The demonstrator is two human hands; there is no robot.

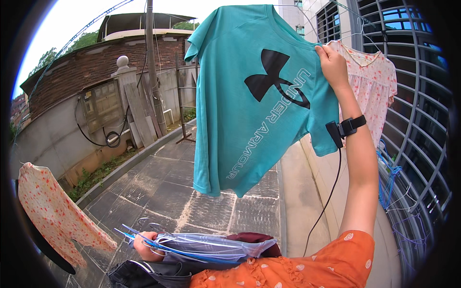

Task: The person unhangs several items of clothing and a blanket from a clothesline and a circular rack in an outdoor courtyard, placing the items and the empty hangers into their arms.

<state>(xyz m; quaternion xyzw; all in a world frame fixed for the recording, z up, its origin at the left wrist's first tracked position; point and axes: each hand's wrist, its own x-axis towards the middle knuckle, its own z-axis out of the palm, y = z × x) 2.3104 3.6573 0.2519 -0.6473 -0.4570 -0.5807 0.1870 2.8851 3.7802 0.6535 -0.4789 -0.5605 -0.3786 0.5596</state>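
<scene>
A teal Under Armour T-shirt [230, 108] hangs spread out before me, its black logo facing me. My right hand [333, 66], raised, pinches its shoulder beside the collar. Whatever supports the shirt from above is mostly hidden. Low at my waist, my left hand [148, 246] is closed around a bunch of blue and white clothes hangers [187, 248]. Pale lavender clothing [212, 243], a maroon garment [254, 237] and dark clothing [169, 271] are gathered with them across my forearm. Behind my right hand hangs a white blouse [372, 75] with a red pattern.
Matching patterned trousers [54, 212] hang at far left. Window bars [410, 108] line the right side, with blue cord [389, 169] and hangers [405, 198] on them. A wall [47, 140], a pole [151, 72] and a metal rack [182, 100] stand beyond the paving [162, 180].
</scene>
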